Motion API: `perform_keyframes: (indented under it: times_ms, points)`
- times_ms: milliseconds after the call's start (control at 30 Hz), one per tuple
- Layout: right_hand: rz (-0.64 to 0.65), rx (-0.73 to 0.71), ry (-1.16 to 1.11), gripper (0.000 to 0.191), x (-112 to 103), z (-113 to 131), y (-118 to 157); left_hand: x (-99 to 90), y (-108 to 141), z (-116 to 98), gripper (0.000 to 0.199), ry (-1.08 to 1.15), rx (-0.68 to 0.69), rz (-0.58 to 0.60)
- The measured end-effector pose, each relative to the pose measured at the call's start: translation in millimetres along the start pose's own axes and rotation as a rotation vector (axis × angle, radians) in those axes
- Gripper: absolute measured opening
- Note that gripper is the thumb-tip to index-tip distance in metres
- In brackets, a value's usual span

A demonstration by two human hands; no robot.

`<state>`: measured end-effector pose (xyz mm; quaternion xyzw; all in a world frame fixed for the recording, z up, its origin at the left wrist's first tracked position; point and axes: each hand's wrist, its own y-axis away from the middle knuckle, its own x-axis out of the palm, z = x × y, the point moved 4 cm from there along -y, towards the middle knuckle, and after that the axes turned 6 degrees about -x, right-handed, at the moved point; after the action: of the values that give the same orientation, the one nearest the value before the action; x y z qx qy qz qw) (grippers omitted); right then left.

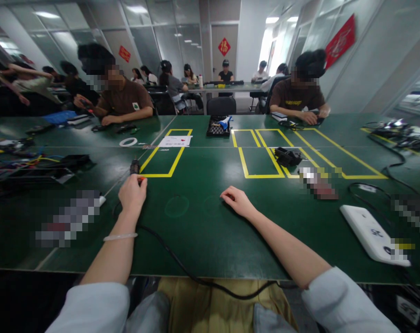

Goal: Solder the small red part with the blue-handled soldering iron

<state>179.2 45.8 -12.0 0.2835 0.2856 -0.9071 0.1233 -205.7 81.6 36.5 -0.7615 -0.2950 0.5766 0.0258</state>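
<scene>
My left hand (132, 196) is wrapped around a corded electric screwdriver (135, 166), black with a bit of orange, its tip pointing away from me. Its black cord (171, 259) runs from below that hand across the table and over the edge by my lap. To the right, my right hand (238, 201) rests on the green tabletop (196, 231) with its fingers curled closed. Whatever those fingers may hold is too small to make out. Beyond it sits a black plastic part (288, 157) over the yellow tape lines.
A black tray (218, 127) of small parts stands at mid-table, near a paper sheet (177, 141) and a tape roll (128, 142). A white power strip (369, 231) lies at right. Cables and parts (39, 169) crowd the left. Two people sit opposite, hands on the table.
</scene>
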Motion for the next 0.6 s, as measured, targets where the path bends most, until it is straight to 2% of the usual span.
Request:
perform_keyframes:
  times_ms: [67, 100, 167, 233, 300, 367, 433, 500, 600]
  points:
    - [0.003, -0.004, -0.006, 0.014, 1, -1, 0, 6.7, 11, -29, 0.04, 0.21, 0.107, 0.117]
    - [0.003, -0.008, -0.01, 0.014, 1, -1, -1, 12.4, 19, -47, 0.04, 0.322, 0.169, 0.219]
    - [0.005, -0.008, -0.028, 0.014, 2, -2, -1, 25.8, 40, -85, 0.042, 0.51, 0.254, 0.478]
    - [0.014, 0.016, -0.072, 0.014, 3, -3, 0, 39.9, 67, -122, 0.049, 0.664, 0.277, 0.8]
    - [0.027, 0.05, -0.151, 0.017, 3, -4, 0, 49.0, 91, -153, 0.055, 0.745, 0.279, 1.004]
    - [0.04, 0.071, -0.24, 0.023, 4, -3, 1, 54.6, 109, -175, 0.061, 0.804, 0.276, 1.11]
    - [0.049, 0.071, -0.294, 0.026, 3, -2, 1, 58.2, 119, -188, 0.065, 0.858, 0.284, 1.167]
    - [0.053, 0.073, -0.305, 0.024, 3, -2, 1, 61.1, 123, -192, 0.063, 0.902, 0.273, 1.192]
    - [0.049, 0.094, -0.34, 0.023, 4, -5, 0, 64.5, 123, -186, 0.052, 0.96, 0.172, 1.192]
